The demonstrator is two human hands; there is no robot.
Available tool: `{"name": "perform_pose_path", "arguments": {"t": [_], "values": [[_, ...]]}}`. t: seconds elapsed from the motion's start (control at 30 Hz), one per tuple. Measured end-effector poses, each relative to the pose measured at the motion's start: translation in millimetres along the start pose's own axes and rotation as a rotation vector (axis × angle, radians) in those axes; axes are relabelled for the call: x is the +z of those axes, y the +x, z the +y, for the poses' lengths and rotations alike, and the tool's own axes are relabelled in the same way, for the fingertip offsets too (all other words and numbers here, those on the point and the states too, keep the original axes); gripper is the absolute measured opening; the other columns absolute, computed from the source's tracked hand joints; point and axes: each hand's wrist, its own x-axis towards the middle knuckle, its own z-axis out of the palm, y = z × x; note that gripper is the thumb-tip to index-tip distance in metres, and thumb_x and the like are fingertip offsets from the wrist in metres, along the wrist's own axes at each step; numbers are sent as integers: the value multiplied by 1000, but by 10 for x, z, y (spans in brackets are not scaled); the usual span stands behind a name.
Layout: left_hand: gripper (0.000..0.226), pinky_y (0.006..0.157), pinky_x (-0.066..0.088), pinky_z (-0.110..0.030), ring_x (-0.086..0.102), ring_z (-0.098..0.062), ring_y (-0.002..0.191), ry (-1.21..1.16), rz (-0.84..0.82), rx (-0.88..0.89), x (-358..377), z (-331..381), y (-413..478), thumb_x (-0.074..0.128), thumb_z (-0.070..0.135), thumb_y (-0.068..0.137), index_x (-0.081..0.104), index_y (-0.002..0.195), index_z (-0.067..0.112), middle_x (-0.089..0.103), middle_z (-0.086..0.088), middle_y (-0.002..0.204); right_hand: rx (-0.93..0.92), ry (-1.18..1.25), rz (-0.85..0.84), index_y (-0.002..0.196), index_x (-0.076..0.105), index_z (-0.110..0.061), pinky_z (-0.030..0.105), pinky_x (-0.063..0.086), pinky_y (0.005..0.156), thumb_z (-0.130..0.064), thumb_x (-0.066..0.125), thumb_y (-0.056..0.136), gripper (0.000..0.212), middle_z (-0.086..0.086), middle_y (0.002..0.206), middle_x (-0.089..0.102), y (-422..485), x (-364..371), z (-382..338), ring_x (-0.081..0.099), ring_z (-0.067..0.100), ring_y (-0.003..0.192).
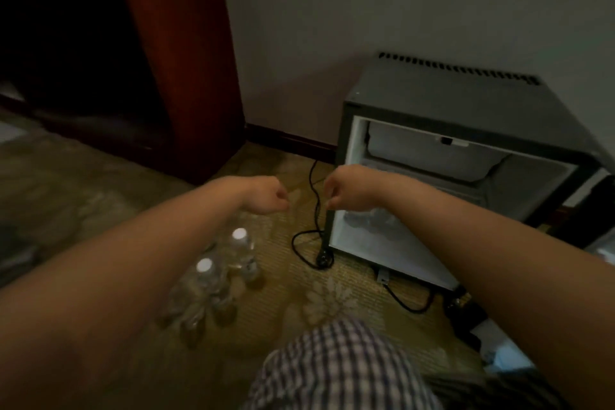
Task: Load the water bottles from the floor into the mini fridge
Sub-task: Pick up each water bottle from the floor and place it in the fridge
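Several clear water bottles with white caps stand in a cluster on the patterned carpet; one (240, 251) is farther off and one (209, 281) is nearer to me. The grey mini fridge (442, 90) stands open at the right against the wall. Its white inside shows clear bottles (366, 220) lying at the lower left. My left hand (266, 195) hangs above the floor bottles with loosely curled fingers and holds nothing. My right hand (346, 191) hangs the same way at the fridge's left front edge, also holding nothing.
A black power cord (314, 190) loops on the carpet between the bottles and the fridge, ending in a plug (324, 260). A tall red-brown wooden cabinet (186, 60) stands at the left. My knee in checked cloth (336, 366) is at the bottom centre.
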Motion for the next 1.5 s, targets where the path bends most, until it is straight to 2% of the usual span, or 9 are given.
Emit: {"name": "perform_pose_path", "arguments": {"t": [0.2,0.33,0.5,0.63,0.8,0.9,1.2,1.37,1.5], "values": [[38,97,46,-37,56,-26,113,9,35,-115,97,-663,-713,49,31,94,56,124,9,58,-10,126,-100,8,-21,122,60,-11,36,49,92,-26,55,92,34,8,121,61,7,66,-1002,58,24,108],[43,99,45,-39,55,-27,113,59,32,-236,292,-1124,-1142,52,33,92,53,127,8,57,-10,127,-188,51,-39,122,60,-13,33,50,86,-27,57,92,33,7,120,62,61,168,-1615,62,22,102],[40,91,43,-30,55,-26,114,-25,13,-314,645,-1617,-1577,52,28,93,53,126,6,56,-10,128,-239,69,-83,120,60,-12,35,51,89,-25,59,90,33,8,122,60,195,460,-2211,62,23,103],[41,92,41,-30,52,-24,116,-153,-14,-375,944,-1931,-1761,48,27,95,49,130,6,53,-9,130,-258,56,-153,118,62,-9,33,49,85,-20,58,90,30,11,120,61,349,778,-2497,62,25,101],[40,95,45,-35,56,-26,111,-335,5,-439,1369,-2265,-1705,52,30,92,56,123,4,58,-13,124,-240,63,-191,119,60,-9,31,45,88,-19,58,89,31,10,124,58,573,1181,-2636,57,25,110],[40,90,42,-29,55,-22,111,-458,35,-449,1595,-2361,-1590,53,28,92,55,125,5,57,-12,127,-213,63,-193,119,59,-6,29,43,88,-18,57,91,31,11,125,57,737,1378,-2642,55,25,113],[47,101,37,-26,45,-25,128,-790,165,-462,1966,-2472,-1039,54,15,92,42,137,6,47,-12,141,-110,75,-153,125,54,-5,35,45,91,-17,54,91,36,16,126,57,1240,1787,-2550,55,29,115],[63,102,34,-25,43,-26,131,-902,216,-448,2190,-2510,-703,63,9,85,33,141,7,43,-12,142,-102,53,-124,114,57,-8,36,46,88,-20,53,90,27,14,118,61,1522,2054,-2534,59,29,108],[75,103,30,-21,34,-24,137,-959,236,-403,2302,-2525,-450,63,6,85,20,146,8,34,-11,148,-88,42,-161,121,55,-9,37,49,91,-12,58,88,33,13,121,60,1683,2182,-2525,58,28,111]]}}
